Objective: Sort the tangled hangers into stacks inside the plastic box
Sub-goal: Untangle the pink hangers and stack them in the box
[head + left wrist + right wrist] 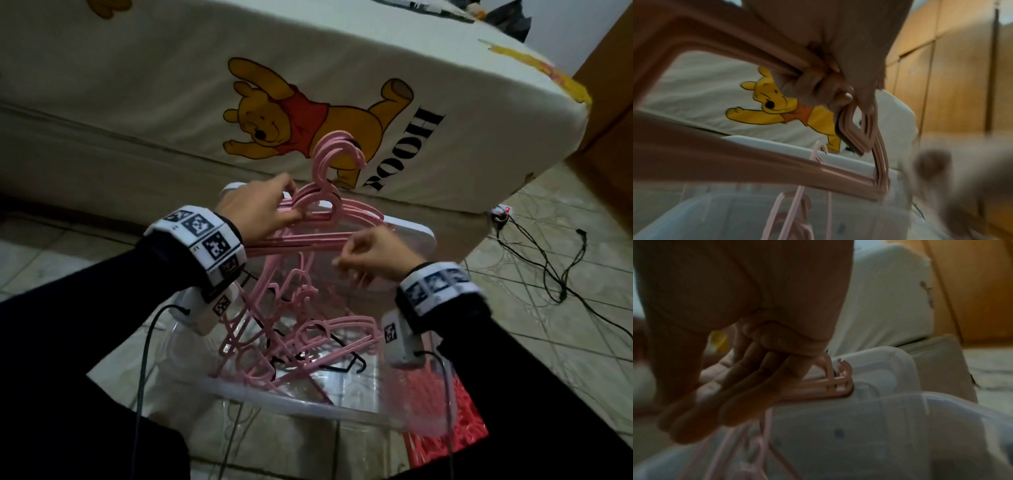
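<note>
My left hand point(263, 209) grips a bundle of pink hangers point(318, 209) by the necks and holds it over the clear plastic box point(308, 407), hooks point(339, 150) pointing up. In the left wrist view its fingers point(818, 86) curl round the stacked necks point(855, 138). My right hand point(370, 253) hovers just right of the bundle's lower bars with its fingers loosely bent. In the right wrist view those fingers point(735, 394) are spread with nothing between them, and a pink hanger end point(836, 382) lies behind them. A tangle of pink hangers point(274, 335) and a black hanger point(342, 366) sit in the box.
The box's white lid point(411, 236) leans behind the box against a bed with a cartoon-bear sheet point(171, 102). Red plastic items point(462, 411) lie right of the box. Cables point(548, 267) trail on the tiled floor at the right. A wooden wardrobe point(951, 65) stands beyond.
</note>
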